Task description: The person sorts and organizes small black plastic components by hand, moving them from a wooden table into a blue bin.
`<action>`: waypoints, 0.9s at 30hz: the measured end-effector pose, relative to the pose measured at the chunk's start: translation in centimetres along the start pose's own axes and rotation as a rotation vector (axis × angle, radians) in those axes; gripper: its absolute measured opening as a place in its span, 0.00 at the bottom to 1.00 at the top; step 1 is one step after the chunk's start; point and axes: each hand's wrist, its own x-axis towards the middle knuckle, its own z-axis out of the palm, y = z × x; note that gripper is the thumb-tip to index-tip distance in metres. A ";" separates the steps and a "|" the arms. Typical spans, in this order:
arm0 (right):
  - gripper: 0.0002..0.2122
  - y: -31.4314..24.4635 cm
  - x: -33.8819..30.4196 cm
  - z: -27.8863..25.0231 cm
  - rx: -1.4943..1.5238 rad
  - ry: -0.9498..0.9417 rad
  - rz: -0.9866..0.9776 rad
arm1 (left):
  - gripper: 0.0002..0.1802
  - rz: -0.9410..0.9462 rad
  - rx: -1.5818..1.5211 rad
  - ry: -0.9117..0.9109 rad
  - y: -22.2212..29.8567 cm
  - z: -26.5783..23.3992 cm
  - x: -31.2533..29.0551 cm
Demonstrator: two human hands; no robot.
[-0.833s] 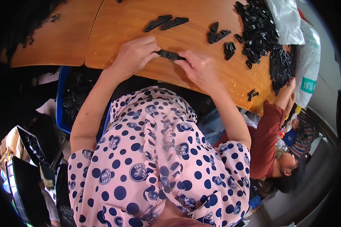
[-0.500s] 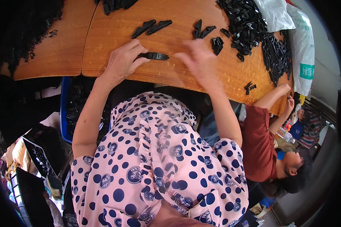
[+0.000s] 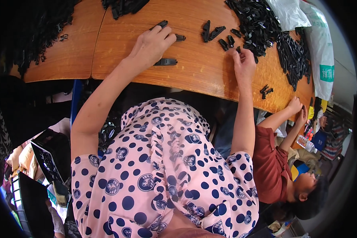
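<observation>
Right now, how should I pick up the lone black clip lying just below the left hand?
Pinch the black clip across its narrow width at mid-length, coming from above. It lies flat, long axis sideways, on the wooden table, free of the left hand.

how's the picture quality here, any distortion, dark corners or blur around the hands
Head view: strong fisheye, the wooden table edge bows and the corners go black. Daylight is even, with mild sheen on the wood. Left hand and right hand look sharp; the pile of black plastic parts merges into one dark mass.
</observation>
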 end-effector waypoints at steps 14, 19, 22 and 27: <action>0.09 -12.0 3.3 1.8 -0.065 -0.460 -0.666 | 0.09 -0.270 -0.378 -0.074 0.2 -1.1 -2.3; 0.09 -12.2 3.6 2.5 -0.099 -0.626 -0.698 | 0.09 -0.252 -0.442 -0.047 0.0 -1.4 -2.5; 0.08 -12.7 3.3 2.1 -0.096 -0.696 -0.651 | 0.08 -0.254 -0.467 -0.066 -0.2 -1.6 -2.5; 0.09 -12.2 2.3 2.4 -0.081 -0.711 -0.559 | 0.08 -0.237 -0.468 -0.081 -0.1 -1.6 -2.2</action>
